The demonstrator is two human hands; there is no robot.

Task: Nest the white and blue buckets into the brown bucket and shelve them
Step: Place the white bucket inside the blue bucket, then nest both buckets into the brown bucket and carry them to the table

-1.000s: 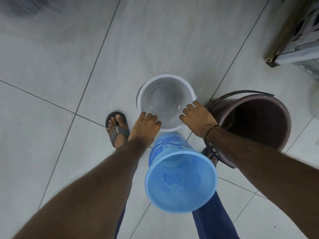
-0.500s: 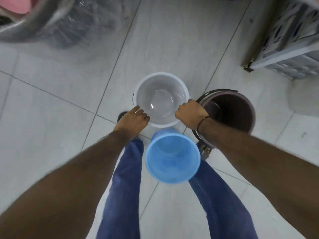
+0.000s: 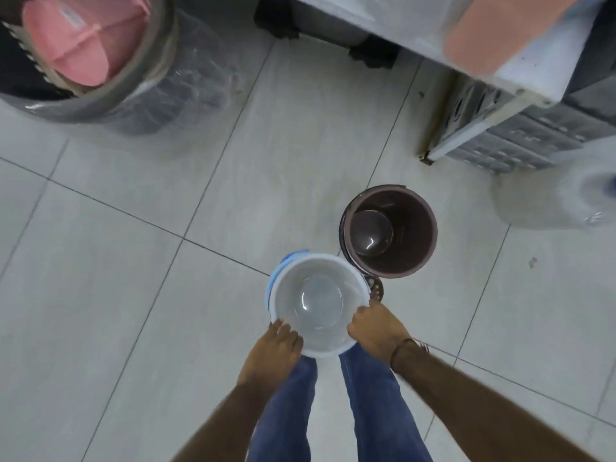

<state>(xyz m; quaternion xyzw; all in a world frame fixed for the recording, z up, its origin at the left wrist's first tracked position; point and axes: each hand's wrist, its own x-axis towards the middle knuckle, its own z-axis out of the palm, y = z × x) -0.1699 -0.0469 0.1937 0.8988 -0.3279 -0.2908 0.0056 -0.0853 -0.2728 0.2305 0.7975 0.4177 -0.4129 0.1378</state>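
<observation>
Hands are gripping the white bucket (image 3: 320, 303) at its near rim, just below the middle of the frame: we are holding it with our left hand (image 3: 273, 353) on the lower left of the rim and our right hand (image 3: 375, 330) on the lower right, fingers (image 3: 288, 331) curling over the edge on each side. The white bucket is sitting inside the blue bucket (image 3: 274, 278), of which only a thin strip of rim and wall is showing along the left and upper left. The brown bucket (image 3: 413, 235) is standing upright on the tiled floor (image 3: 133, 295) just to the upper right, its rim close beside the white one, its inside dark and glossy. Our legs in blue jeans (image 3: 290, 411) are showing below the buckets. A plastic-wrapped bin (image 3: 160, 81) holding something pink is standing in the upper left of the frame.
</observation>
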